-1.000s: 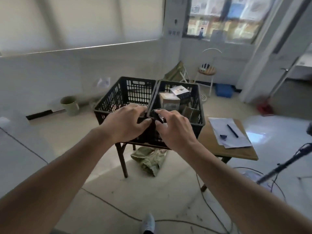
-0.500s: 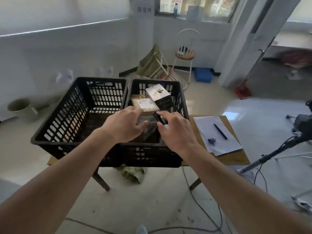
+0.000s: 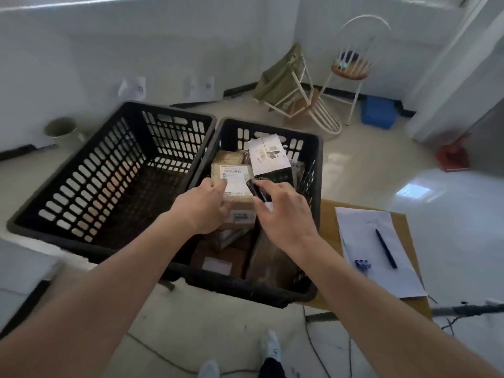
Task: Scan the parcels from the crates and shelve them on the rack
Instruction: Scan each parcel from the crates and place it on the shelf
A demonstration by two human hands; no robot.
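Note:
Two black slotted crates stand side by side on a low table. The left crate [image 3: 81, 186] holds nothing I can see. The right crate [image 3: 313, 170] holds several parcels, among them a brown carton with a white label [image 3: 235, 178] and a white box [image 3: 268, 155] behind it. My left hand [image 3: 203, 207] grips the near left corner of the brown carton. My right hand [image 3: 283, 214] is closed around a small black scanner [image 3: 256, 190], held just over the carton's right edge.
White paper sheets [image 3: 379, 249] with a black pen [image 3: 386, 248] and a blue clip [image 3: 362, 264] lie on the wooden table [image 3: 327, 222] right of the crates. Chairs [image 3: 351, 66], a blue box [image 3: 379, 113] and a green pot [image 3: 61, 128] stand on the floor beyond. Cables run underfoot.
I have stepped closer and look down into the crates. Both hands moved forward from the crate's near rim into the right crate, the left one onto the brown carton.

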